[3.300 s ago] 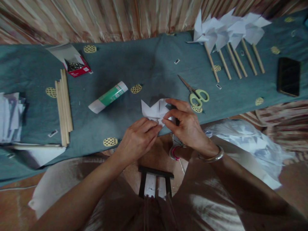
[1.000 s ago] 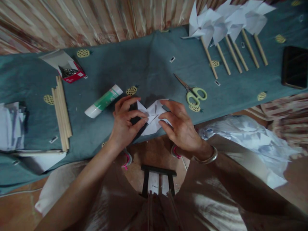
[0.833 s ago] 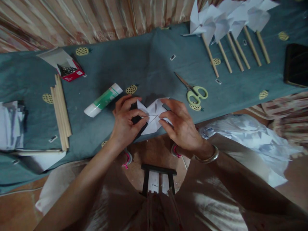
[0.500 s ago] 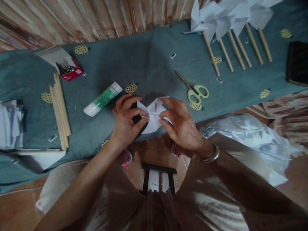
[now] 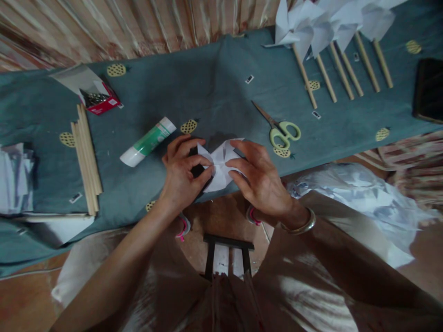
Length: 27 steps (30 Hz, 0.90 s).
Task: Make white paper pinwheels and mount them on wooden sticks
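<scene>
Between my hands, at the table's near edge, is a white paper pinwheel with its corners folded in toward the centre. My left hand pinches its left side near the middle between thumb and forefinger. From the right, my right hand grips the paper, its forefinger close to the centre and the other fingers around the edge. A glue stick with a green label lies just left of my left hand. Green-handled scissors lie beyond my right hand, blades pointing away to the left.
Finished pinwheels on wooden sticks lie at the back right, near a dark phone-like object. At the left are a red box of metal pins, several wooden sticks and a stack of cut paper. A plastic bag sits right.
My right forefinger has shifted slightly left, toward the pinwheel's centre, and the folded tips there lie flatter. My left hand keeps its pinch.
</scene>
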Available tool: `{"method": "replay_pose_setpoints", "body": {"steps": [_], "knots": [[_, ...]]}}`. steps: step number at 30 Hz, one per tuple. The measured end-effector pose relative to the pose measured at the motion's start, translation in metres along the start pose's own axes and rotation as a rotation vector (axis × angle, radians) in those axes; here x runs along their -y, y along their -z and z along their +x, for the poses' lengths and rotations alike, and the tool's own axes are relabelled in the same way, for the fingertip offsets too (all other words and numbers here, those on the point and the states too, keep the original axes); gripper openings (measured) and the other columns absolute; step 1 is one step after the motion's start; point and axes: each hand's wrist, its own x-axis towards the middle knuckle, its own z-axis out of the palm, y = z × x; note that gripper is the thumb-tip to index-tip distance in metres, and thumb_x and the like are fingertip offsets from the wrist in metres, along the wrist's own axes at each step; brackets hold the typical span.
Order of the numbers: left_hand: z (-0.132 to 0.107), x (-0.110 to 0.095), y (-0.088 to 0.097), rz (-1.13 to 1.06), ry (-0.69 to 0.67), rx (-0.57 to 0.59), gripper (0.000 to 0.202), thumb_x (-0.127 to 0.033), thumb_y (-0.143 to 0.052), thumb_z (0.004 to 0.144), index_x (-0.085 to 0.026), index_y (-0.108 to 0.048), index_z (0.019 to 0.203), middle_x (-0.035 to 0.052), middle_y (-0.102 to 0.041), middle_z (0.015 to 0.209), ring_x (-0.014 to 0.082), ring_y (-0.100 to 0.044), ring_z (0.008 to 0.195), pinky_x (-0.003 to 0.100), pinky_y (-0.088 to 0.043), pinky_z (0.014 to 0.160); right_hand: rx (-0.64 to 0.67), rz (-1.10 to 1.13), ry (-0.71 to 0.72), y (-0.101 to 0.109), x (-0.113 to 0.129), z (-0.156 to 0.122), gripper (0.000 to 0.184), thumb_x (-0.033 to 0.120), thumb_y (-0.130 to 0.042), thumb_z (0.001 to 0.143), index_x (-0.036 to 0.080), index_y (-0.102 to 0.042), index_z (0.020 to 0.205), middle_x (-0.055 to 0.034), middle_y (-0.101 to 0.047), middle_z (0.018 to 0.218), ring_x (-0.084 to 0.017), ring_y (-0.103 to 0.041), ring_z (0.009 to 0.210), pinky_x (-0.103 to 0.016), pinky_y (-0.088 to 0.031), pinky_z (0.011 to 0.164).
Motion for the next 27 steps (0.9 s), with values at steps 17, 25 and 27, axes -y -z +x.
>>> {"method": "replay_pose_setpoints", "body": {"steps": [17,25,27], "knots": [[0.0005,-0.0003,-0.0008,0.012,-0.001,0.009,0.005,-0.028,-0.07,0.081,-0.027,-0.068,0.077,0.0007,-0.064,0.126,0.0312,-0.044,0.132,0.055,-0.037,0.108,0.03,-0.011,-0.003,0.0009,0.0015,0.0005,0.024,0.025,-0.047,0.096,0.024,-0.065,0.112,-0.0083,-0.051,0.144,-0.026,-0.044,0.135,-0.049,-0.04,0.113],[0.0012,-0.001,-0.0002,0.012,0.005,0.023,0.005,-0.029,-0.069,0.081,-0.027,-0.068,0.076,0.001,-0.064,0.127,0.0315,-0.044,0.132,0.055,-0.037,0.107,0.007,-0.026,0.019,0.0006,0.0017,0.0019,0.022,0.024,-0.049,0.096,0.026,-0.067,0.107,-0.0071,-0.053,0.14,-0.027,-0.047,0.132,-0.049,-0.044,0.111],[0.0011,-0.0008,-0.0004,0.008,0.004,0.019,0.006,-0.029,-0.069,0.081,-0.026,-0.069,0.076,0.0011,-0.064,0.127,0.0315,-0.044,0.132,0.056,-0.036,0.108,0.008,-0.046,0.037,0.0012,0.0019,0.0027,0.021,0.023,-0.049,0.096,0.024,-0.068,0.105,-0.0086,-0.054,0.139,-0.027,-0.048,0.131,-0.048,-0.046,0.109]]}}
